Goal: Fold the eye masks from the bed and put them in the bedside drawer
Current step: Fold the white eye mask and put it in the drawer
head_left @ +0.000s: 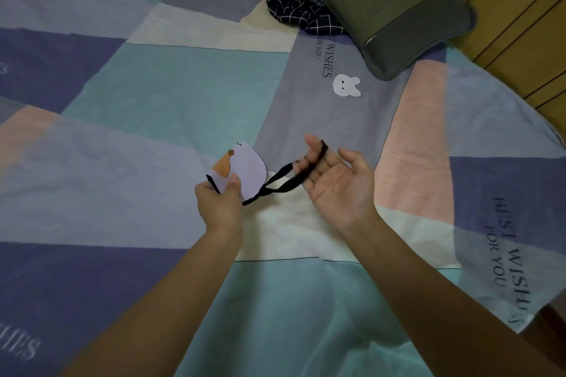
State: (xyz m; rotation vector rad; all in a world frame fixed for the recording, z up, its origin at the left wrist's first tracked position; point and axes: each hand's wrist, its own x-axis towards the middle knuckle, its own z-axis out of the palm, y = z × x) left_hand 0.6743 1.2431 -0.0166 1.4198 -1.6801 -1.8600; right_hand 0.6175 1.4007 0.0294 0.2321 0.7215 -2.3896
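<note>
A lilac eye mask [245, 170] with an orange shape printed on it is folded in half and held above the bed. My left hand [219, 199] pinches its lower left edge, thumb on top. Its black elastic strap [291, 179] stretches to the right and loops over the fingers of my right hand [337, 182], which is palm up with the fingers spread. The bedside drawer is not in view.
The bed is covered by a patchwork sheet [171, 95] in teal, purple, pink and cream with rabbit prints. A grey-green pillow [382, 9] lies at the top right, with a dark checked cloth [301, 11] beside it. A wooden headboard [514, 18] runs along the right.
</note>
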